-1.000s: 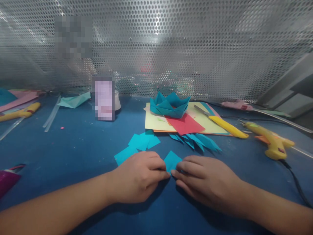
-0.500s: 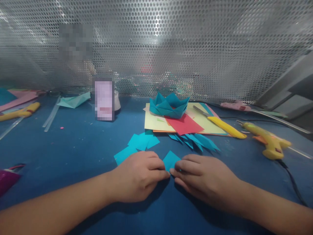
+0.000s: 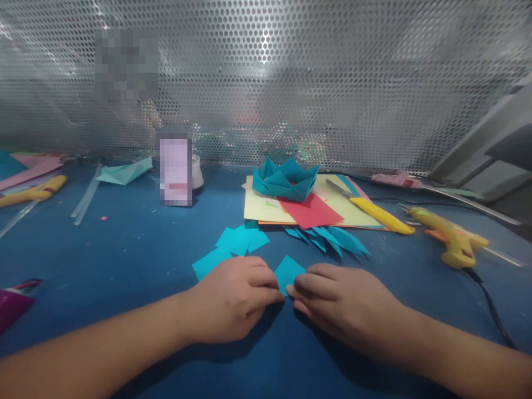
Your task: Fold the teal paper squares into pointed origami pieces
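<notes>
A small blue paper square lies on the table with one corner pointing away from me. At its left edge my left hand is closed, fingers pressed down on the paper. My right hand is closed on its right side, fingertips close to the left ones near the bottom corner. Several loose blue paper squares lie just beyond my left hand. Beyond the right one are several folded blue paper pieces. My fingers hide the sides of the square.
A folded blue paper flower and a red sheet rest on a stack of coloured paper with a yellow-handled knife. A yellow glue gun lies at right. A phone stands at the back, before a perforated metal panel.
Both hands stay on the blue square, with barely any movement. The whole view has shifted slightly.
</notes>
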Tool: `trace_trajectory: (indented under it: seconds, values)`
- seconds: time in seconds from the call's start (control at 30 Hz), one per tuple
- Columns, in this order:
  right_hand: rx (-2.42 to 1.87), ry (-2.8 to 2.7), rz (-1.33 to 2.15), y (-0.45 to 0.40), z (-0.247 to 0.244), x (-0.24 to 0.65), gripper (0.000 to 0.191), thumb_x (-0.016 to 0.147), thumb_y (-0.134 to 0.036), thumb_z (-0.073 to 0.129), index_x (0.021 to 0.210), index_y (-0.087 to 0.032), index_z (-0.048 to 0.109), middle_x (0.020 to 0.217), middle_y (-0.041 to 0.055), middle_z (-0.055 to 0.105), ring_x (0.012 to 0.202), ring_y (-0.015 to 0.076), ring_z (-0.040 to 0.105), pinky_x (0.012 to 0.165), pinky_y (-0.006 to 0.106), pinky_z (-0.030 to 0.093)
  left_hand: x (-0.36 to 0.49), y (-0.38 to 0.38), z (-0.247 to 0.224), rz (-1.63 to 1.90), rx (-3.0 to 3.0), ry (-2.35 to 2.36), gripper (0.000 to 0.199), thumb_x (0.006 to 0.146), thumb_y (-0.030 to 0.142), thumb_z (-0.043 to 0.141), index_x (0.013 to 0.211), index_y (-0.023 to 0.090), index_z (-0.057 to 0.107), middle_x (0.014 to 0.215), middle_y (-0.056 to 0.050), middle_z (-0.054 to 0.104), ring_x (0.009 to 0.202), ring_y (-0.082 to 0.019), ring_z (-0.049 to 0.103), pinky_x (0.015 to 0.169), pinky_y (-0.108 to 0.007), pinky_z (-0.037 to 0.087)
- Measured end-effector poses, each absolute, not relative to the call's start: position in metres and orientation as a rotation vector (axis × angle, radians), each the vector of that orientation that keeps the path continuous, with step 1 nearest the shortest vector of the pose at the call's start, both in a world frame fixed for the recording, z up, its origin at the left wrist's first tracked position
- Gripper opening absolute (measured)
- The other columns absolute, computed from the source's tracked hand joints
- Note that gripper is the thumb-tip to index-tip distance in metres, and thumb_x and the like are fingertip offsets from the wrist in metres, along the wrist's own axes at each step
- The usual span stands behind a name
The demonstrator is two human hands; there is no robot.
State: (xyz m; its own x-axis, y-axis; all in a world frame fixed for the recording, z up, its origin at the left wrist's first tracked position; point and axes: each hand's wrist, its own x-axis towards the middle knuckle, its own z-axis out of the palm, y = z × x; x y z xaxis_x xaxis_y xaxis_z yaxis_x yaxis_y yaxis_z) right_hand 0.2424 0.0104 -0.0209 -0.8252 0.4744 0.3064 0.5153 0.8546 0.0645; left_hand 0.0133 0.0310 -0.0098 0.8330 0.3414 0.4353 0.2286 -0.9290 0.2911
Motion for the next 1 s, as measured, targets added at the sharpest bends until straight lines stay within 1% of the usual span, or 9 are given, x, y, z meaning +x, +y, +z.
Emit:
trace_trajectory:
  seconds: [0.2,0.43,0.6,0.83,1.0]
  values:
    - [-0.734,-2.743,-0.217,0.0082,-0.0189,0.243,0.032,0.1,-0.021,0.035,0.081,-0.018,0.06,0.074,0.0009,0.058,0.064,0.0142,0.048,0.05,0.031,0.031,0.0138,0.0284,-0.008,0.72,2.803,0.448,0.028,0.086,0.006,0.041,0.094,0.012,0.068,0.084,-0.009,0.069,0.074,-0.02,0.06,0.065,-0.033,0.051]
    - [-0.695,-2.763,-0.285,0.0077,-0.0182,0.2438,0.033,0.1,-0.019,0.035,0.077,-0.019,0.059,0.075,0.0008,0.056,0.064,0.0146,0.045,0.049,0.032,0.028,0.0141,0.0287,-0.0086,0.691,2.82,0.451,0.029,0.086,0.006,0.04,0.094,0.013,0.067,0.084,-0.009,0.068,0.076,-0.02,0.06,0.067,-0.032,0.051]
    - [-0.691,-2.79,-0.294,0.0077,-0.0167,0.2446,0.033,0.099,-0.018,0.036,0.075,-0.019,0.058,0.075,0.0008,0.056,0.064,0.0158,0.043,0.048,0.032,0.026,0.0162,0.0254,-0.006,0.663,2.857,0.47,0.03,0.085,0.005,0.038,0.093,0.013,0.065,0.083,-0.009,0.066,0.074,-0.02,0.059,0.062,-0.033,0.049]
    - [-0.711,-2.784,-0.256,0.005,-0.0143,0.2441,0.034,0.099,-0.019,0.035,0.075,-0.017,0.059,0.07,0.0017,0.053,0.06,0.0149,0.043,0.051,0.032,0.031,0.0171,0.0221,-0.006,0.607,2.9,0.521,0.03,0.086,0.005,0.039,0.097,0.012,0.065,0.082,-0.009,0.065,0.073,-0.021,0.058,0.061,-0.033,0.047]
    - [-0.727,-2.787,-0.184,0.0056,-0.0131,0.245,0.034,0.099,-0.019,0.033,0.08,-0.016,0.061,0.074,0.0023,0.056,0.062,0.0146,0.046,0.051,0.031,0.033,0.0164,0.0239,-0.007,0.589,2.879,0.533,0.03,0.086,0.005,0.039,0.096,0.011,0.067,0.083,-0.01,0.066,0.073,-0.021,0.058,0.06,-0.033,0.047]
